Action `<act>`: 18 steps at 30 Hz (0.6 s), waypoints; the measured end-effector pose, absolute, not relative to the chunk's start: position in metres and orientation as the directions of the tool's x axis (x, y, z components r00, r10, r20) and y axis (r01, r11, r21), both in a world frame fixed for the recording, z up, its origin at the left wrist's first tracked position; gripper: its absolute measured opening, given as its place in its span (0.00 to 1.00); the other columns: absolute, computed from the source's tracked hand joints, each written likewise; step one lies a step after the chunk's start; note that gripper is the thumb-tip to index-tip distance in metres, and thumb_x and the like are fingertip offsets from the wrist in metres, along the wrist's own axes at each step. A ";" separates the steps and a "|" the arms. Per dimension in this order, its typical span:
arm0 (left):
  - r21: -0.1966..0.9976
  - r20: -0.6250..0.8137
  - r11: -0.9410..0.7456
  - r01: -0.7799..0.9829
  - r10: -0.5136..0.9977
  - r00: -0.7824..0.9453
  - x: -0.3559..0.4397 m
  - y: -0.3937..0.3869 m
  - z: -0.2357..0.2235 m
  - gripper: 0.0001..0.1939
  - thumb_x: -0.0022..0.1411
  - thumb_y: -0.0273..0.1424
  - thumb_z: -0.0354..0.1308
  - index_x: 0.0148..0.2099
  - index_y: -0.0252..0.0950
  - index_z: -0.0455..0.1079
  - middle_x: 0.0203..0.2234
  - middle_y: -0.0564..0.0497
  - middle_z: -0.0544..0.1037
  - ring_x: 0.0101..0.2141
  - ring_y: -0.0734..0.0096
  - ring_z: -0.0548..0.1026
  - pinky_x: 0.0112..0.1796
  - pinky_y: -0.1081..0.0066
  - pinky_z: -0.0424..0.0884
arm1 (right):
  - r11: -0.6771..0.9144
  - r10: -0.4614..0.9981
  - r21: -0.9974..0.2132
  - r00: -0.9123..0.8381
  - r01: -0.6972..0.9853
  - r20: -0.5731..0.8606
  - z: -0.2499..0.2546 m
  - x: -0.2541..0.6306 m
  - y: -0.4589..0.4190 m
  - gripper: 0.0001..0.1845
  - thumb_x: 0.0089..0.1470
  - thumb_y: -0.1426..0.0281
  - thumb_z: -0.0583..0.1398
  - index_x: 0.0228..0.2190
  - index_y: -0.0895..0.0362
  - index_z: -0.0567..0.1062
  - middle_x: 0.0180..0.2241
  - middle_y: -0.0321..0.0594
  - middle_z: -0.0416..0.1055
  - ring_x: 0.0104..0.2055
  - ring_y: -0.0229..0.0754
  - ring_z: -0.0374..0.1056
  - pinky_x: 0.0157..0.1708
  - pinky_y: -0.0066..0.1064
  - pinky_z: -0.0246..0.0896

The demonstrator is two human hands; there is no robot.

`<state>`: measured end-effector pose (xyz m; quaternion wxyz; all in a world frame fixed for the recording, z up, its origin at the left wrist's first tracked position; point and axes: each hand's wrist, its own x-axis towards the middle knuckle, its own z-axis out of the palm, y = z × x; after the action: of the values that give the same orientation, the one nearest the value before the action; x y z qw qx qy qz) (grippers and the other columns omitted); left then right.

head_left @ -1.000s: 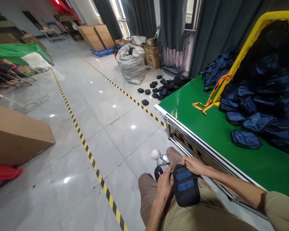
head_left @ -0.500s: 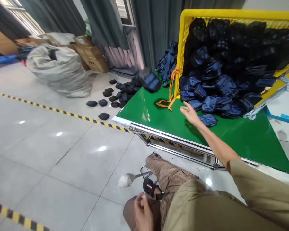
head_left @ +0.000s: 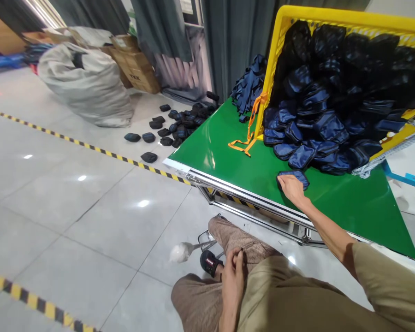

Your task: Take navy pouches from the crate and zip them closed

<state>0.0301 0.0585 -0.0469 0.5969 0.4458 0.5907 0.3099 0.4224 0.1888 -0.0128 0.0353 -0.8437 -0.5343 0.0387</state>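
On the green tabletop (head_left: 210, 147), my right hand (head_left: 292, 188) has its fingers closed on the near edge of a small blue and black zippered pouch (head_left: 300, 176). This pouch lies just in front of a heap of similar pouches (head_left: 328, 127), which spill from a tipped yellow plastic crate (head_left: 275, 64). My left hand (head_left: 233, 272) rests over my lap with its fingers curled together; a small dark spot shows at the fingertips, too small to name. An orange strap (head_left: 254, 115) is tied to the crate's corner and trails on the table.
Several dark pouches (head_left: 186, 122) lie on the floor beyond the table's left end. A large grey sack (head_left: 90, 92) and cardboard boxes (head_left: 138, 69) stand farther back. Dark blue straps (head_left: 249, 85) are piled behind the crate. Yellow-black tape (head_left: 90, 146) crosses the floor.
The pouch that was in the air over the table's left end has gone toward the floor pile. My right hand came back and closed on another pouch. My left hand shifted right and up.
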 end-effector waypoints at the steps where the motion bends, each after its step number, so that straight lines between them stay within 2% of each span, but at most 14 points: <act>1: 0.904 -0.417 0.397 0.157 0.900 0.128 0.035 0.061 -0.043 0.31 0.62 0.63 0.65 0.47 0.40 0.80 0.32 0.48 0.80 0.35 0.56 0.76 0.41 0.63 0.71 | -0.403 0.914 -0.101 0.406 0.910 0.011 -0.014 0.416 0.189 0.26 0.80 0.55 0.48 0.59 0.54 0.80 0.60 0.55 0.79 0.63 0.58 0.72 0.58 0.42 0.65; 3: 0.914 -0.391 0.364 0.178 0.908 0.152 0.042 0.064 -0.038 0.29 0.66 0.62 0.63 0.47 0.40 0.80 0.31 0.49 0.79 0.34 0.57 0.75 0.41 0.65 0.69 | -0.447 0.892 -0.065 0.450 0.892 0.046 -0.019 0.409 0.185 0.29 0.77 0.54 0.54 0.65 0.61 0.75 0.67 0.62 0.72 0.66 0.63 0.68 0.60 0.45 0.65; 5: 0.918 -0.376 0.341 0.202 0.912 0.165 0.045 0.063 -0.038 0.28 0.68 0.61 0.61 0.48 0.41 0.81 0.30 0.49 0.78 0.33 0.57 0.74 0.40 0.65 0.68 | -0.540 0.841 -0.019 0.540 0.841 0.018 -0.027 0.407 0.179 0.33 0.76 0.55 0.55 0.66 0.70 0.71 0.67 0.71 0.70 0.67 0.68 0.66 0.61 0.50 0.64; 6: 0.915 -0.379 0.343 0.212 0.910 0.166 0.045 0.061 -0.040 0.28 0.69 0.61 0.60 0.48 0.41 0.80 0.29 0.50 0.77 0.32 0.58 0.73 0.39 0.65 0.67 | -0.558 0.830 -0.011 0.558 0.830 -0.005 -0.030 0.408 0.175 0.31 0.77 0.58 0.54 0.65 0.72 0.72 0.65 0.73 0.71 0.67 0.69 0.66 0.62 0.51 0.64; 8: 0.907 -0.401 0.363 0.215 0.901 0.168 0.044 0.057 -0.045 0.29 0.68 0.62 0.60 0.47 0.41 0.80 0.27 0.51 0.76 0.30 0.58 0.72 0.37 0.65 0.66 | -0.535 0.844 -0.017 0.534 0.845 -0.048 -0.032 0.410 0.169 0.26 0.78 0.64 0.51 0.61 0.70 0.76 0.61 0.70 0.76 0.65 0.65 0.70 0.63 0.51 0.64; 10: 0.904 -0.411 0.375 0.205 0.893 0.183 0.044 0.053 -0.048 0.30 0.67 0.63 0.60 0.46 0.40 0.80 0.25 0.51 0.75 0.28 0.59 0.72 0.36 0.66 0.65 | -0.478 0.878 -0.065 0.475 0.876 -0.063 -0.027 0.407 0.165 0.25 0.78 0.65 0.49 0.59 0.66 0.78 0.59 0.65 0.79 0.64 0.61 0.73 0.64 0.48 0.66; 12: 0.914 -0.398 0.366 0.177 0.895 0.204 0.046 0.052 -0.046 0.30 0.67 0.63 0.62 0.45 0.40 0.81 0.24 0.52 0.74 0.28 0.60 0.71 0.35 0.66 0.65 | -0.391 0.920 -0.202 0.390 0.898 -0.043 -0.015 0.394 0.163 0.27 0.78 0.63 0.49 0.62 0.63 0.78 0.63 0.59 0.78 0.67 0.58 0.72 0.67 0.47 0.66; 15: 0.926 -0.377 0.373 0.064 0.896 0.235 0.056 0.062 -0.029 0.27 0.68 0.60 0.63 0.46 0.41 0.80 0.24 0.53 0.73 0.27 0.62 0.70 0.32 0.67 0.64 | -0.165 0.979 -0.509 0.203 0.845 0.019 0.008 0.356 0.159 0.29 0.79 0.56 0.49 0.65 0.57 0.79 0.66 0.51 0.77 0.70 0.56 0.71 0.72 0.50 0.63; 18: 0.909 -0.381 0.407 -0.089 0.899 0.215 0.065 0.080 -0.003 0.28 0.70 0.61 0.61 0.47 0.41 0.78 0.26 0.54 0.74 0.25 0.66 0.70 0.30 0.69 0.66 | 0.031 0.999 -0.686 0.004 0.727 0.049 0.032 0.305 0.148 0.28 0.78 0.53 0.51 0.64 0.51 0.81 0.65 0.46 0.78 0.69 0.56 0.72 0.73 0.52 0.62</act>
<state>0.0650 0.0803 -0.0034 0.6687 0.4002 0.5062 0.3693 0.3045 0.1483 0.0317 0.2777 -0.6518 -0.6620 0.2448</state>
